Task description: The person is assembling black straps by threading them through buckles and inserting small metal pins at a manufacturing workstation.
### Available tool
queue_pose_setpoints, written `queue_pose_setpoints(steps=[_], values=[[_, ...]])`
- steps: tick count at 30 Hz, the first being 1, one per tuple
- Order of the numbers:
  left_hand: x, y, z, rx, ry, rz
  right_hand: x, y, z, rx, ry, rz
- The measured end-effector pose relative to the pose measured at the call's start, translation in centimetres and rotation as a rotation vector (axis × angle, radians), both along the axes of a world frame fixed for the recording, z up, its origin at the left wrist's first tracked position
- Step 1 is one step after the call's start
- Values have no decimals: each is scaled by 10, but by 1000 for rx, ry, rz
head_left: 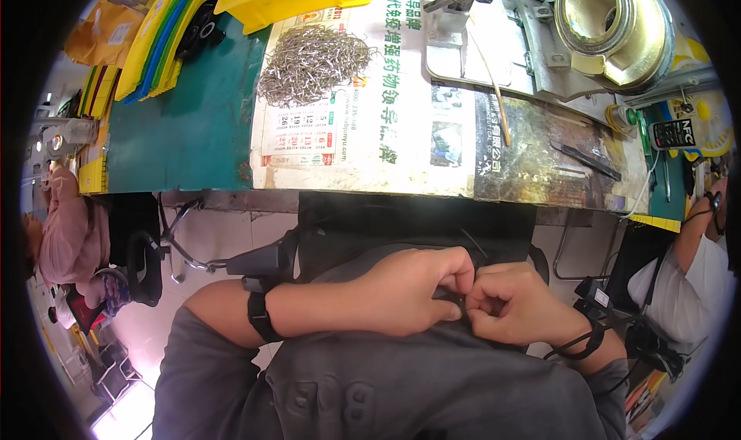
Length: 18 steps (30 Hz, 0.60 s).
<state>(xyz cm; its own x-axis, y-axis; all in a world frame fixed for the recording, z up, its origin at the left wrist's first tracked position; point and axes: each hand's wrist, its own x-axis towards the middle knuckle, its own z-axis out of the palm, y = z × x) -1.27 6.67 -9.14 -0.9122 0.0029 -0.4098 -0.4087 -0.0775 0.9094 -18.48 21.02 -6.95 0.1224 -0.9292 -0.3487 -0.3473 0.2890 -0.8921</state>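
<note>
My left hand (417, 287) and my right hand (519, 301) meet in front of my body, below the front edge of the table. Both are closed, with thumbs and fingers bent in and the fingertips nearly touching. Whatever may be between the fingertips is too small or hidden to make out. Beyond the hands, a tangled pile of small, thin, bent metal pieces (315, 63) lies on a printed paper sheet (370, 150) on the table.
A yellow plastic bin (301, 0) stands behind the pile. At the right are a machine with a brassy round part (617, 31), a thin stick (494, 93) and a dark flat tool (585, 162). Yellow, green and blue bins (158, 42) line the left. People sit at both sides.
</note>
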Motion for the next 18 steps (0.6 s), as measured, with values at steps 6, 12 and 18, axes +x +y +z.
queue_pose_setpoints(steps=[6, 12, 18], values=[[1, -2, -4, 41, 26, 0, 4, 5, -5, -60, 42, -44], [-3, -6, -3, 23, 126, 43, -3, 12, 5, -128, -50, -113], [-8, -6, -3, 354, -42, 49, 2, 13, 14, -321, 126, -89]])
